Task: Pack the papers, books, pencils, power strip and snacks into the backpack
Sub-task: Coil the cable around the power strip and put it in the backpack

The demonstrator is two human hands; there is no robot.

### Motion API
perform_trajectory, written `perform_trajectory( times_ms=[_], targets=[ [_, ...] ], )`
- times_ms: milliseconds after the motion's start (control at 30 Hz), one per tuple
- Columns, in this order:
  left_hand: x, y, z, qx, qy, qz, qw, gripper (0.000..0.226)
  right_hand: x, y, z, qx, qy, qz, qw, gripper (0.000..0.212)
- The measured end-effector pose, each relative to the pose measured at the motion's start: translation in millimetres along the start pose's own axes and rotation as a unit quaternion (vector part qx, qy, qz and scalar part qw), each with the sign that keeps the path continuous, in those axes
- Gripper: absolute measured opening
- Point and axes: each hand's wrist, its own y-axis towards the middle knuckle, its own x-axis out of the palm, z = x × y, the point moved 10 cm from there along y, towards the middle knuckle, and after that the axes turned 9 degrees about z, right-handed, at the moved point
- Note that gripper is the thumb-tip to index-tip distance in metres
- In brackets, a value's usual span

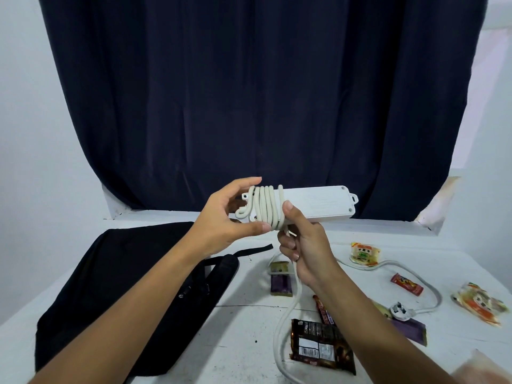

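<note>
I hold a white power strip [315, 202] in the air above the table, its back facing me. My left hand [227, 217] grips its left end, where several turns of the white cable are wound around it. My right hand [302, 245] grips the cable just below the coils, thumb against the windings. The loose cable [288, 309] hangs to the table and runs to the plug [400, 311] at the right. The black backpack [116, 286] lies flat on the left. Snack packets lie at the right: a dark one [321, 346], a purple one [281, 284], a red bar [406, 284].
A white table [249, 322] carries everything. More snacks lie on it: a yellow packet [364, 253], an orange-and-white packet [480, 303], another purple one [410, 329]. A dark curtain [249, 92] hangs behind the table, with white walls on both sides.
</note>
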Motion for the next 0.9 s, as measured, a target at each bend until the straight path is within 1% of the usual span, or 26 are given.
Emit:
perform_trajectory(
  times_ms=[100, 167, 200, 267, 467, 500, 600, 633, 700, 767, 833, 900],
  targets=[
    [7, -3, 8, 0.055, 0.113, -0.011, 0.992, 0.086, 0, -2, -2, -0.015, -0.02, 0.014, 1.0, 0.041],
    [16, -3, 15, 0.104, 0.186, -0.014, 0.977, 0.088, 1, -5, 0, -0.019, -0.025, 0.029, 0.999, 0.04],
    [19, -2, 17, 0.116, 0.205, -0.011, 0.972, 0.087, 1, -6, 0, -0.021, -0.029, 0.038, 0.999, 0.041],
    [21, 1, 15, 0.121, 0.219, -0.007, 0.968, 0.085, 2, -7, -1, -0.025, -0.041, 0.047, 0.998, 0.043],
    [21, 5, 13, 0.121, 0.22, 0.0, 0.968, 0.076, 4, -11, -7, -0.022, -0.092, 0.034, 0.995, 0.053],
    [22, 5, 14, 0.12, 0.217, 0.002, 0.969, 0.075, 4, -12, -8, -0.023, -0.093, 0.03, 0.995, 0.05],
    [23, 4, 20, 0.122, 0.212, 0.003, 0.97, 0.073, 2, -16, -13, -0.031, -0.088, 0.031, 0.995, 0.025],
    [23, 4, 24, 0.134, 0.224, 0.003, 0.965, 0.073, 1, -17, -15, -0.035, -0.08, 0.033, 0.996, 0.021],
    [25, 4, 34, 0.179, 0.273, 0.007, 0.945, 0.073, 2, -20, -18, -0.044, -0.065, 0.035, 0.996, 0.019],
    [28, 3, 40, 0.207, 0.31, 0.009, 0.928, 0.073, 4, -23, -22, -0.063, -0.045, 0.032, 0.996, 0.011],
    [31, 4, 40, 0.201, 0.301, 0.001, 0.932, 0.077, 6, -25, -26, -0.078, -0.027, 0.029, 0.996, 0.005],
    [33, 3, 40, 0.202, 0.275, -0.007, 0.94, 0.079, 6, -25, -29, -0.091, -0.02, 0.025, 0.995, 0.005]
  ],
)
